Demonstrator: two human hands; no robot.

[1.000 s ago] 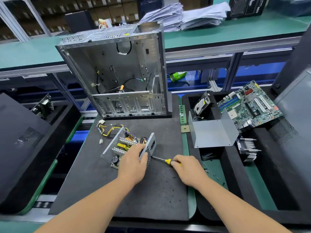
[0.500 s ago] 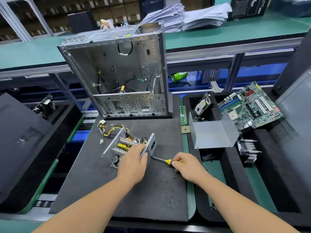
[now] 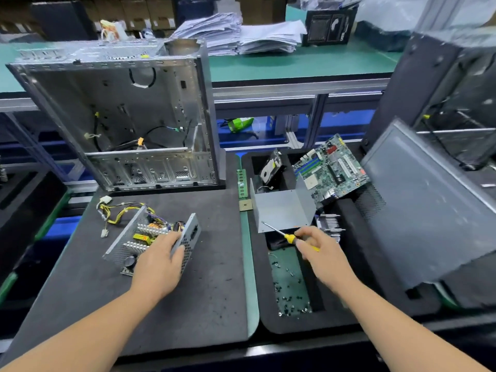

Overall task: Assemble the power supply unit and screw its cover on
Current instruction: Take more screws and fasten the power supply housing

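An open power supply unit (image 3: pixel 150 238) lay on a dark foam mat (image 3: pixel 166 304) covering the worktop, its perforated metal walls tilted and its circuit board, coils and heat sinks exposed. A bundle of yellow and black cables (image 3: pixel 118 210) trailed from the far left corner of the unit across the mat. The left hand (image 3: pixel 161 261) gripped the near right corner of the unit, fingers curled round the edge of its perforated end wall.

To the right of the unit, beyond the mat's edge, sat a black foam tray (image 3: pixel 346 315). The right hand (image 3: pixel 319 251) hovered over the tray, pinching a yellow-handled screwdriver (image 3: pixel 288 236) between thumb and fingers; the shaft pointed up and left towards the folded grey metal cover (image 3: pixel 281 210), which stood in the tray well apart from the unit. Whether the tip touched the cover could not be told. Small dark screws (image 3: pixel 291 291) lay scattered in a green-floored compartment of the tray, just below the right hand.

Behind the unit stood an empty metal computer case (image 3: pixel 128 116), open side facing forward. A green motherboard (image 3: pixel 330 170) leaned in the tray, far right of the unit.
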